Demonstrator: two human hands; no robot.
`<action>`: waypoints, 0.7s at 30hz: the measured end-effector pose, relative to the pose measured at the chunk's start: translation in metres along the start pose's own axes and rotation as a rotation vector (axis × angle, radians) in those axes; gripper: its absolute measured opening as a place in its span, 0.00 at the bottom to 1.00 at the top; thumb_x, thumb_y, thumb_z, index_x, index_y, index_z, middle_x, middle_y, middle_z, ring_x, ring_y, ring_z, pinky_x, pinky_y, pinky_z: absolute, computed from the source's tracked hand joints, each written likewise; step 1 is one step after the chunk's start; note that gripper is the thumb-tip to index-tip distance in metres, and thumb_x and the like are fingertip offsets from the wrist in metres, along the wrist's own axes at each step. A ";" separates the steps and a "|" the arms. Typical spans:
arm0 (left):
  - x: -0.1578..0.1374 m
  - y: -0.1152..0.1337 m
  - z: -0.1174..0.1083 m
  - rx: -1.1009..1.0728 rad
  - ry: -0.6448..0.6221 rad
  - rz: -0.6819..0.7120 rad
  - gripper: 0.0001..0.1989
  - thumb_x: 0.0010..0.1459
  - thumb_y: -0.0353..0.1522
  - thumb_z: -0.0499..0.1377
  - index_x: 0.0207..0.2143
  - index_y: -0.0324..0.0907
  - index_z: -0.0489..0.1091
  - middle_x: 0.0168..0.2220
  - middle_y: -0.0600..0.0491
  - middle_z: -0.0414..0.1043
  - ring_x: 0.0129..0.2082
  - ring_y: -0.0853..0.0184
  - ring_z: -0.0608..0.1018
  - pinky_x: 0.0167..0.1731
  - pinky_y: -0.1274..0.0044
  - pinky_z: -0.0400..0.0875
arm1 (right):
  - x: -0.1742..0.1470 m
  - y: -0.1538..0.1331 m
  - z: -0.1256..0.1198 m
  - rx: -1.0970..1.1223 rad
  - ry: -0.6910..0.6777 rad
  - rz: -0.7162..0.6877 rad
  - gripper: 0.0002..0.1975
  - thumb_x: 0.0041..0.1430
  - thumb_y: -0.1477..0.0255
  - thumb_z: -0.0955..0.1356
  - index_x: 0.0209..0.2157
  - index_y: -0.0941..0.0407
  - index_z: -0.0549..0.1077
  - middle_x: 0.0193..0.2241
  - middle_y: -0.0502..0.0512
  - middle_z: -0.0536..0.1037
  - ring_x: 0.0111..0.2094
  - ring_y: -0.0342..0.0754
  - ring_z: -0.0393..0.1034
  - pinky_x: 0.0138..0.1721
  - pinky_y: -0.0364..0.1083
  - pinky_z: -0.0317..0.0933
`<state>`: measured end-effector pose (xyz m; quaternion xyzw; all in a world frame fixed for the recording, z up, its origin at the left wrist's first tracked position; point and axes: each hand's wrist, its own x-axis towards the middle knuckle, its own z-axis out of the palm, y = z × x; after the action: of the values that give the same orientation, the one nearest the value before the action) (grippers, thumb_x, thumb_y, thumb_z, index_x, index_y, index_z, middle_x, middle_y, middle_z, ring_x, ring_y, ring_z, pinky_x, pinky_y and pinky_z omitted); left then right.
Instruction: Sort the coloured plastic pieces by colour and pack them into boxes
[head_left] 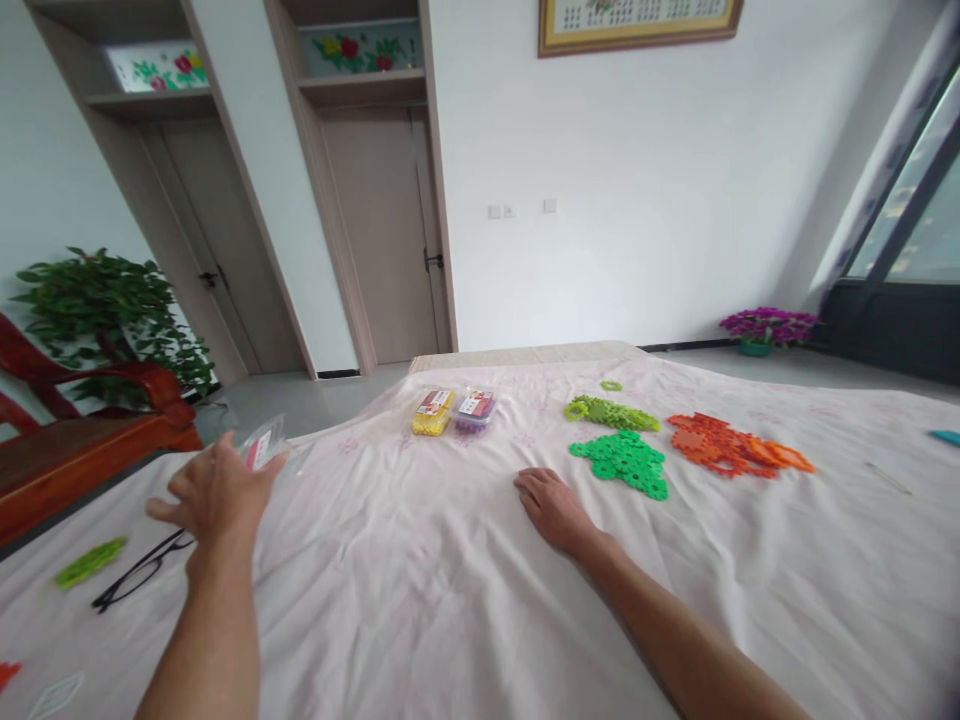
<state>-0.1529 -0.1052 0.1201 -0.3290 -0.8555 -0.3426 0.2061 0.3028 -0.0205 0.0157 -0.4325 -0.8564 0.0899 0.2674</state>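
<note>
My left hand (217, 488) is at the left, fingers and thumb spread apart. Just beyond it, seen between thumb and forefinger, is a clear plastic bag (259, 448) with a red and white label; whether they touch I cannot tell. Black-framed glasses (142, 572) lie beside that wrist, partly hidden by it. My right hand (553, 505) rests palm down on the cloth, holding nothing. Near its fingers is a pile of green gear-shaped plastic discs (626, 464). Behind that pile are lime-green discs (613, 413), and to the right lie orange-red ones (724, 445).
A pale sheet (405, 580) with wrinkles covers the table. Two small boxes, one yellow (433, 412) and one purple (474, 411), stand toward the back. A lime piece (91, 563) lies far left, near a wooden chair (97, 440). A thin stick (889, 478) lies right.
</note>
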 end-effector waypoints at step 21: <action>0.009 -0.050 0.024 0.318 0.009 0.186 0.32 0.47 0.50 0.61 0.53 0.49 0.67 0.42 0.47 0.73 0.36 0.55 0.71 0.39 0.63 0.61 | 0.001 0.005 0.003 0.002 0.010 -0.016 0.16 0.65 0.73 0.59 0.48 0.56 0.74 0.49 0.60 0.74 0.51 0.51 0.65 0.55 0.50 0.57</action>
<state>-0.1979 -0.1114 0.0867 -0.3685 -0.8639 -0.1841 0.2900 0.3045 -0.0165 0.0119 -0.4257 -0.8583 0.0865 0.2730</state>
